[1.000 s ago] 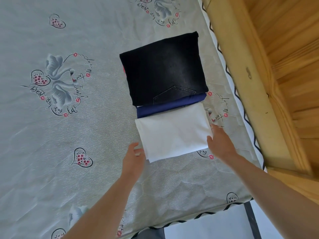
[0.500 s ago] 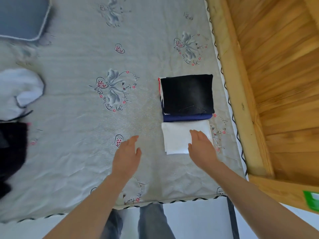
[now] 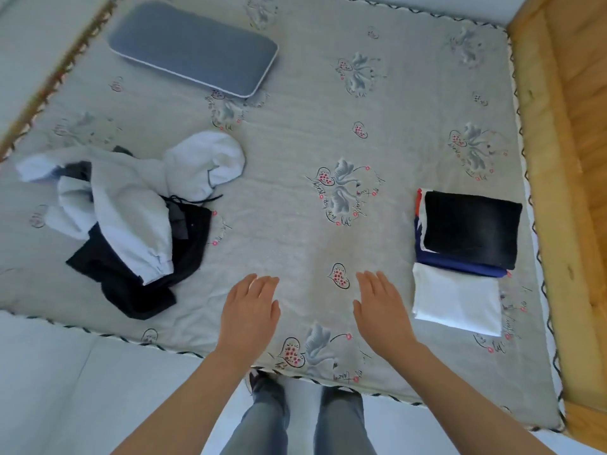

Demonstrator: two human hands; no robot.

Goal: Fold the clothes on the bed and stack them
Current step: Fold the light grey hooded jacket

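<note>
Hiding most of a dark garment [image 3: 131,270], the pale hoodie [image 3: 131,205]

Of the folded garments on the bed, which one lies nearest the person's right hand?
The white folded garment, just beside the right hand. The black folded jeans and the blue piece under them lie farther up the bed.

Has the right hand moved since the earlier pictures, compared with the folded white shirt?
Yes. The right hand has left the folded white shirt, which it was touching before, and moved leftward; it is now over bare bed sheet, fingers straight.
</note>
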